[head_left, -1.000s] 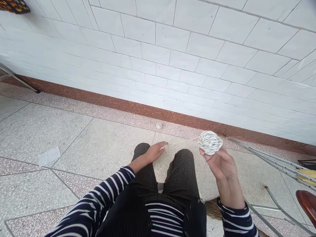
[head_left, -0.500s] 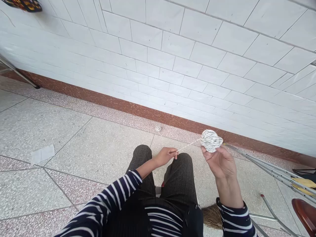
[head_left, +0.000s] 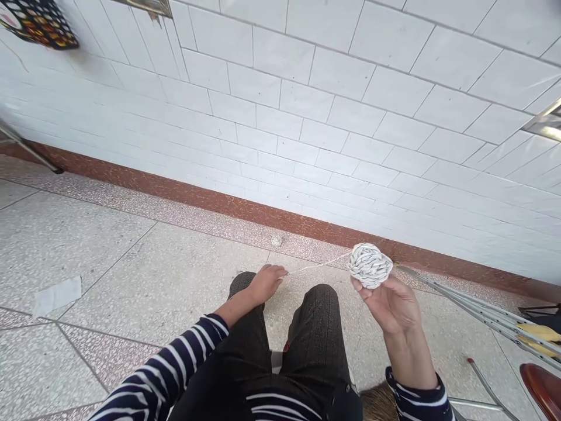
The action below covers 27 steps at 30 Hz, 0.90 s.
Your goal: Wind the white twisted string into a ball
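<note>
And the yarn ball [head_left: 370, 266] is up in the right hand [head_left: 397, 307], fingers and thumb gripping it from below, metal poles [head_left: 464, 301] crowding that side! A small lump [head_left: 276, 240] sits near the floor [head_left: 144, 263]'s wall-side edge; leftward, open room runs to a white sheet [head_left: 58, 296]. The left hand [head_left: 265, 285] pinches the strand [head_left: 318, 266], back from the right knee [head_left: 322, 304] to the left knee [head_left: 240, 283], the line longer, slacker now.

Txt, nos., labels, signs: none legible, incl. on yarn ball [head_left: 370, 266], wall [head_left: 302, 131] beyond it & floor [head_left: 127, 266] below it.
</note>
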### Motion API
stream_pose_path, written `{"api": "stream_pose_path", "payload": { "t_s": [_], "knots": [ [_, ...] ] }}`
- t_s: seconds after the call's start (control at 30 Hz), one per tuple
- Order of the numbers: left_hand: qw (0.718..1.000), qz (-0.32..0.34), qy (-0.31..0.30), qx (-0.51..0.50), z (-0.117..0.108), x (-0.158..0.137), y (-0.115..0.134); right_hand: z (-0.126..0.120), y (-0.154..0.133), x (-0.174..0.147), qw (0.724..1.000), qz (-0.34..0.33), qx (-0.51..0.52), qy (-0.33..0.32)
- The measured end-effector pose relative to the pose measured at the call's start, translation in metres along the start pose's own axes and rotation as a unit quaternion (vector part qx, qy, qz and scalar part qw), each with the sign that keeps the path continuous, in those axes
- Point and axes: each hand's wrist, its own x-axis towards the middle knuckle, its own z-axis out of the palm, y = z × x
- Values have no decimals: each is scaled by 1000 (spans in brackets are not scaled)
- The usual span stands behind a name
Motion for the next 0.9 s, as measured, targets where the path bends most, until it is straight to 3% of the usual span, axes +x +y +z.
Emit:
{"api": "stream_pose_path", "payload": {
  "t_s": [0.1, 0.17, 0.27, 0.33, 0.47, 0.6, 0.67, 0.77, 0.83, 0.9],
  "knots": [
    [987, 22, 76, -142, -22, 13, 41, 10, 12, 3, 999, 35, 15, -30],
    [955, 66, 106, -269, -31, 20, 75, 16, 22, 5, 997, 54, 22, -50],
    [889, 98, 101, -437, -30, 27, 114, 18, 37, 7, 994, 71, 17, -78],
    [870, 85, 80, -480, -21, 26, 123, 16, 43, 5, 993, 81, -3, -88],
    [900, 24, 31, -435, 5, 7, 106, 4, 38, -1, 991, 95, -62, -75],
    [956, -2, -23, -291, 19, -25, 80, -8, 23, -1, 985, 37, -165, -15],
    [974, -12, -40, -221, 20, -40, 72, -13, 21, 6, 964, -1, -264, 17],
    [987, -2, -69, -146, 18, -60, 70, -21, 34, 23, 901, -77, -422, 70],
    [992, 51, -82, -87, 11, -68, 76, -25, 54, 34, 857, -106, -496, 85],
    [991, 113, -70, -17, -1, -71, 84, -30, 79, 39, 849, -77, -522, 45]
  ]
}}
